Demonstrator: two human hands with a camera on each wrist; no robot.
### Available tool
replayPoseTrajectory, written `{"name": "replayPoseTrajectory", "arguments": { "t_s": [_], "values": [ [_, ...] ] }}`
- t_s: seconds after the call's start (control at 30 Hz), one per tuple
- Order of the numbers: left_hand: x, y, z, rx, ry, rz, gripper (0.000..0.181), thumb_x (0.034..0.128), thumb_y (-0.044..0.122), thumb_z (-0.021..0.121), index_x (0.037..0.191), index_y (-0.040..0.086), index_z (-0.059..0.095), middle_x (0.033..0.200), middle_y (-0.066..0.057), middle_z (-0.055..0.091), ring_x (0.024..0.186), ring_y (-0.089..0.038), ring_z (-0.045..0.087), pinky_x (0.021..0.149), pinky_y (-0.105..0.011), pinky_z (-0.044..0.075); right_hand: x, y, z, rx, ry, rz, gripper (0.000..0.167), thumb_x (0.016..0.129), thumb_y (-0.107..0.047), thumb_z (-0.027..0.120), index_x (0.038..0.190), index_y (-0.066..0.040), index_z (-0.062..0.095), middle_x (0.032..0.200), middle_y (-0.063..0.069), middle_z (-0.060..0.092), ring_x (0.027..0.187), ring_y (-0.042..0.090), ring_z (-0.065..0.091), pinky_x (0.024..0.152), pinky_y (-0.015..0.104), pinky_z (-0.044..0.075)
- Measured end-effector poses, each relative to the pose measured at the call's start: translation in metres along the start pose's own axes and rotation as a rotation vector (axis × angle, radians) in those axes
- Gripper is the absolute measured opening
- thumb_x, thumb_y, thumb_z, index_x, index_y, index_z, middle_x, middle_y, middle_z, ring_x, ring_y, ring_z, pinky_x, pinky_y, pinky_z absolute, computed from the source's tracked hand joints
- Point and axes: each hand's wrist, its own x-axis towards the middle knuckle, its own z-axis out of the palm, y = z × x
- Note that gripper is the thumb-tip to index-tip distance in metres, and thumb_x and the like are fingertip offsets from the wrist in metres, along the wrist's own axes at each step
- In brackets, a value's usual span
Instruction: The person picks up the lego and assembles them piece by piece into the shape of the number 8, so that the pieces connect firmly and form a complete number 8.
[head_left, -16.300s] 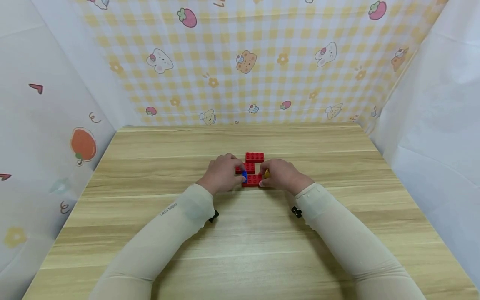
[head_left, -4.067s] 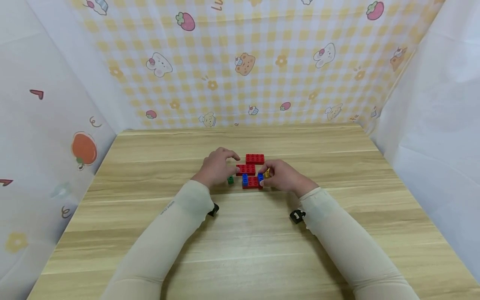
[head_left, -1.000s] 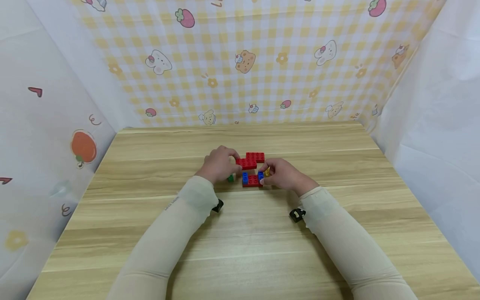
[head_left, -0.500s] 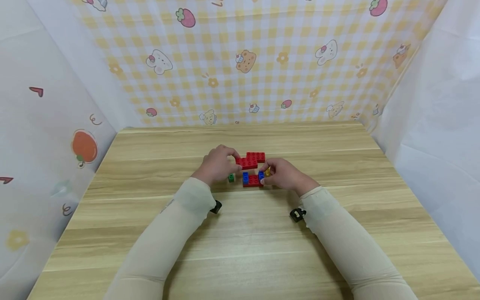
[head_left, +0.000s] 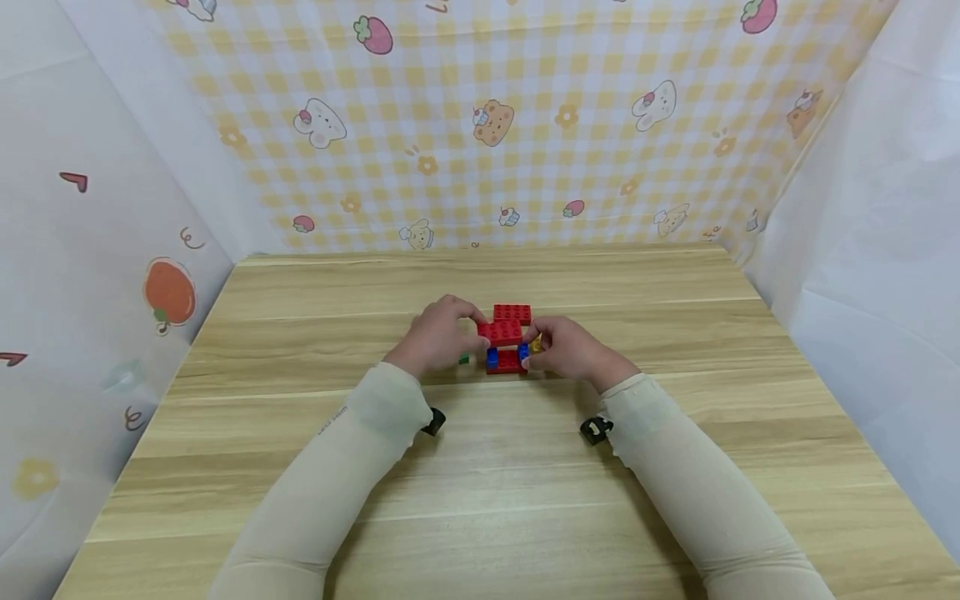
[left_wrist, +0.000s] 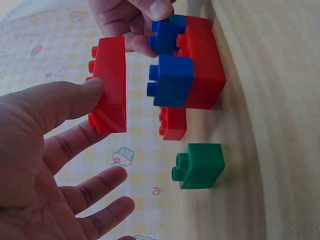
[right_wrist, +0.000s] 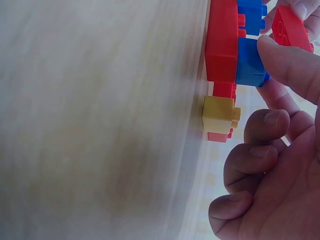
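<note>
Between thumb and finger, my left hand [head_left: 438,335] pinches a red building brick [head_left: 500,333] with studs on top, held in the air. Below it on the table lies another red brick [left_wrist: 206,65] with a blue brick [left_wrist: 174,81] on its left end and a second blue brick [right_wrist: 250,61] on its right end. My right hand [head_left: 572,350] pinches that right-hand blue brick. The held red brick is apart from both blue ones, as the left wrist view shows.
A third red brick [head_left: 512,312] lies on the table behind. A small green brick [left_wrist: 202,166] stands to the left, near my left hand, and a yellow brick [right_wrist: 218,115] to the right, beside my right hand. A checked curtain [head_left: 480,167] hangs behind the table [head_left: 480,483].
Over the last seconds, my left hand has picked up the red brick and brought it right and over the blue bricks. The right hand has stayed at its blue brick.
</note>
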Motion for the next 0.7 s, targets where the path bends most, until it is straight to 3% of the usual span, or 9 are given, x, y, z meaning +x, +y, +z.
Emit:
{"name": "replayPoseTrajectory", "arguments": {
  "t_s": [0.7],
  "values": [
    [-0.003,0.000,0.013,-0.074,-0.007,0.013,0.029,0.0955,0.034,0.079,0.121,0.022,0.073,0.152,-0.006,0.050,0.142,-0.036,0.046,0.118,-0.057,0.039,-0.001,-0.002,-0.003,0.006,-0.010,0.006,0.021,0.090,-0.014,0.084,0.106,-0.010,0.070,0.078,0.004,0.049,0.073,0.021,0.048,0.065,0.033,0.040]
  ]
}}
